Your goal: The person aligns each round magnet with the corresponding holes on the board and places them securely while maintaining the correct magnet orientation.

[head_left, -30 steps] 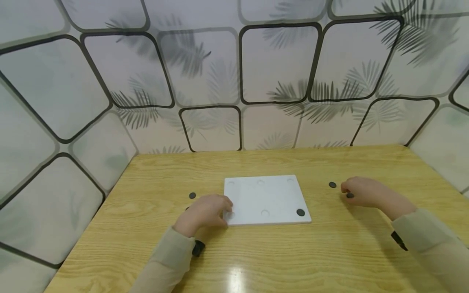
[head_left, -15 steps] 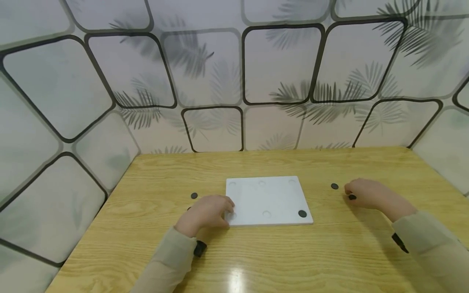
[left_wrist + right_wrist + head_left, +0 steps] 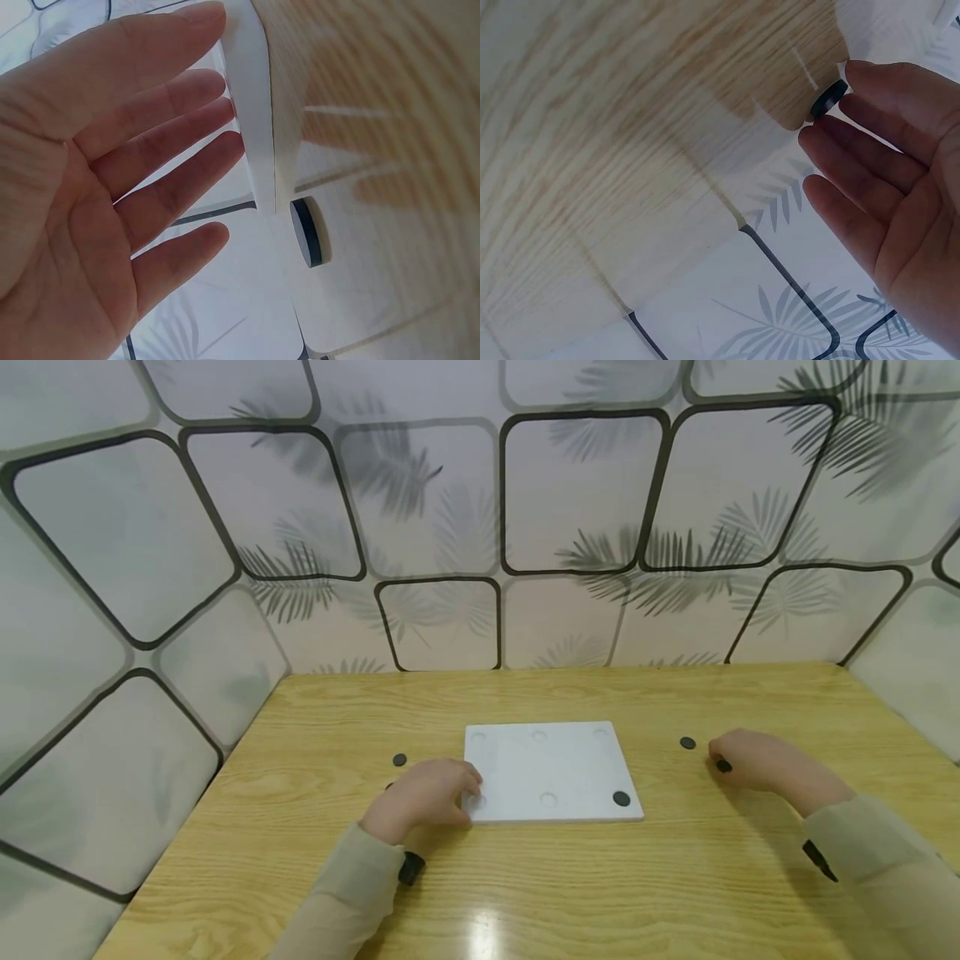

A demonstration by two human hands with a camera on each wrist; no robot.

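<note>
Two hands are at work low in the head view. Right hand (image 3: 753, 760), right of centre, pinches a small black disc (image 3: 723, 766) between thumb and fingertips at the tabletop; the wrist view shows the disc (image 3: 829, 98) on edge at the fingertips (image 3: 855, 75). Left hand (image 3: 423, 795), lower centre, lies with straight fingers (image 3: 172, 97) against the left edge of a white board (image 3: 551, 768), holding nothing. A second disc (image 3: 687, 743) lies just beside the right hand, toward the board. One disc (image 3: 622, 798) sits at the board's lower right corner; shallow round recesses mark its face. Another disc (image 3: 400, 760) lies upper left of the left hand. All rest on a light wooden table (image 3: 585, 877). Walls (image 3: 420, 510) printed with dark rounded frames and palm leaves enclose the table across the upper frame.
</note>
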